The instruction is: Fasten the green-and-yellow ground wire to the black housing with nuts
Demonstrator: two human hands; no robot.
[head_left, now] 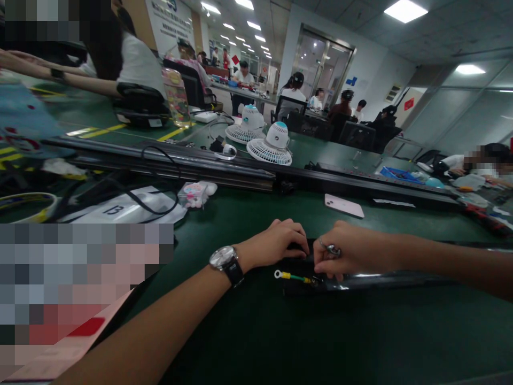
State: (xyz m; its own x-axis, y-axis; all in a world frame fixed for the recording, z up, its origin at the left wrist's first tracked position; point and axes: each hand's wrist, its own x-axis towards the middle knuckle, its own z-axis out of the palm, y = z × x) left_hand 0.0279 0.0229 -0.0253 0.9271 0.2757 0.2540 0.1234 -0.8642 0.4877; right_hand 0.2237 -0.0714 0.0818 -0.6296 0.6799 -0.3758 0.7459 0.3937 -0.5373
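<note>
A long black strip or profile with a glossy face (380, 279) lies across the green table in front of me. From its left end sticks a short green-and-yellow wire with a ring terminal (294, 277). My left hand (282, 241), with a watch on the wrist, curls its fingers down at the far edge of that end; its fingertips are partly hidden. Close beside it, my right hand (339, 250), wearing rings, is closed in a pinch over the strip, just above the wire's inner end. What sits between its fingers cannot be made out.
Behind my hands lies a pink phone (343, 205). Long dark rails (172, 163) cross the table, with two white fans (272, 144) beyond them. To the left are a white bag marked 13 (132, 206), black cables and a small clear packet (196, 193). Other people sit at tables around.
</note>
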